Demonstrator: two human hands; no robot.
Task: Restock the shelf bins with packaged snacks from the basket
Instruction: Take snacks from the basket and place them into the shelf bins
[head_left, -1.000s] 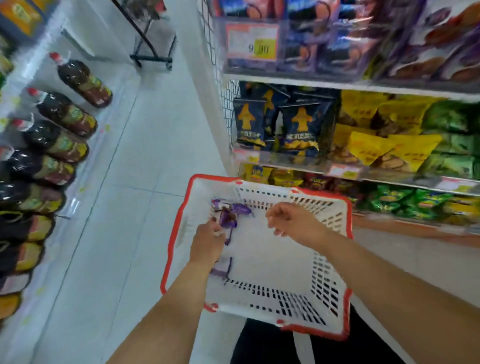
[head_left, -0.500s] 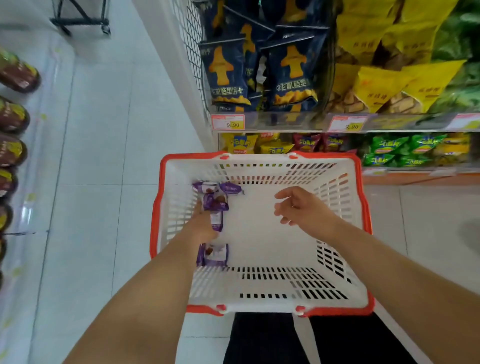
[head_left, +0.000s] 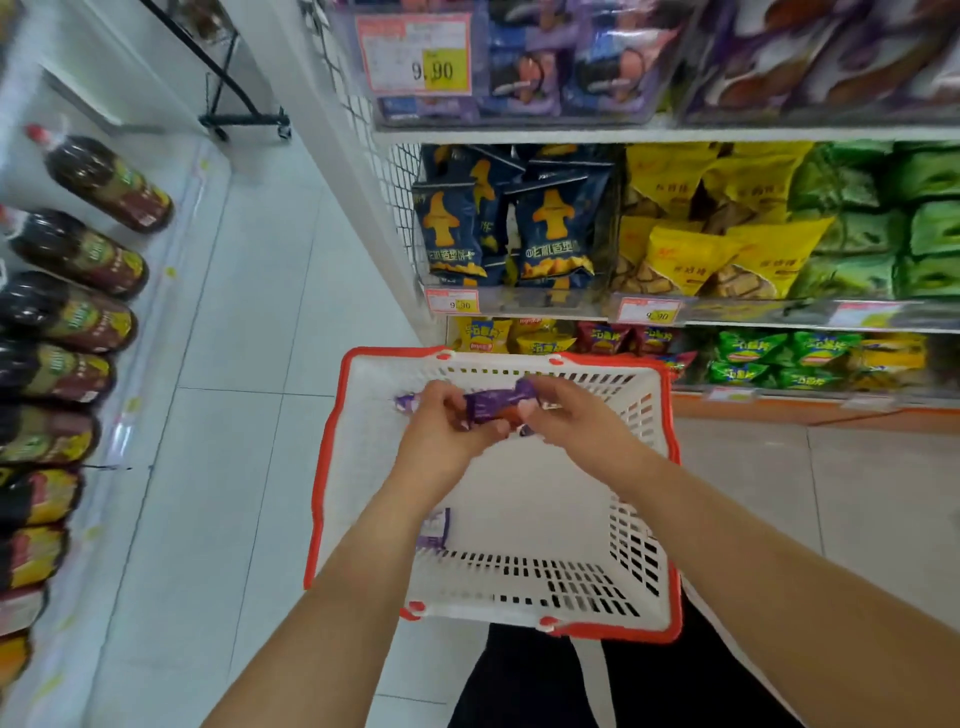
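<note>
Left hand (head_left: 447, 436) and right hand (head_left: 566, 421) both pinching purple snack packs (head_left: 498, 408) above white basket (head_left: 644, 519). We square bundle first, firm pinch, film looks slippery. One purple pack (head_left: 435, 527) left on basket floor, near side. Likely target top shelf bin (head_left: 519, 111) with purple packs; we lift clear of rim, drop in flat.

There is one view only, from the camera on my head. It looks forward and steeply down, close over my forearms and the white basket (head_left: 332, 467), with the aisle floor (head_left: 249, 322) left and snack shelves (head_left: 649, 136) right.
</note>
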